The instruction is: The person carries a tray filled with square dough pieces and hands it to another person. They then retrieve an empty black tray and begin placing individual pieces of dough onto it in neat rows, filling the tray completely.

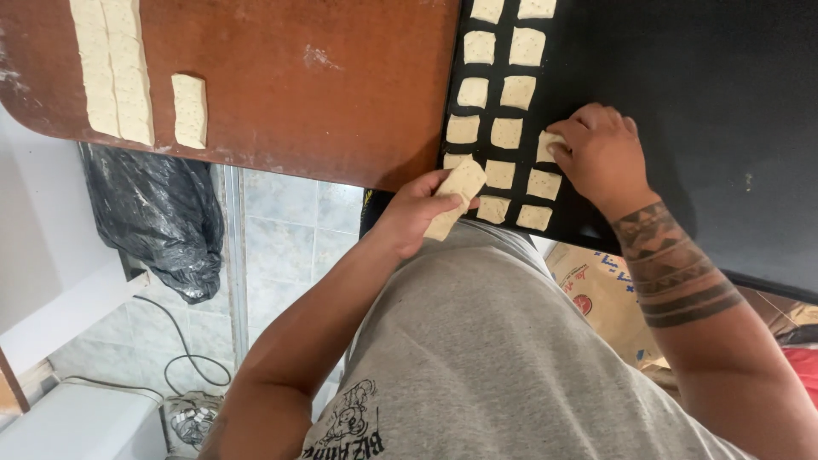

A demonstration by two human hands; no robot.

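The strip of dough [455, 198] held out past the edge of the bench [298, 94] could sag or snap, it is judged, since only its lower part is gripped and nothing lies beneath it but tiled floor [290, 247]. A square already laid could also be knocked out of line by the right hand [601, 153], because the rows on the black tray [724, 111] are set close together. Flour on the tray's smooth surface would probably let pieces slide if the tray were bumped.

The left hand [417, 217] is closed around the strip, with the thumb across its face and the fingers wrapped behind; the strip is tilted, its top end just reaching the near corner of the tray. The right hand is partly curled, and 1 small dough square [547, 145] is pinched or pressed under its fingertips in the third column of the tray. Whether that square is already flat on the tray cannot be told, as it is mostly covered by the fingers.

About 13 other squares [509, 91] are seen in rows on the tray. On the brown bench, 2 long uncut strips [111, 68] lie side by side, with 1 shorter piece [189, 109] just beside them. A black bag [149, 217] is seen below.
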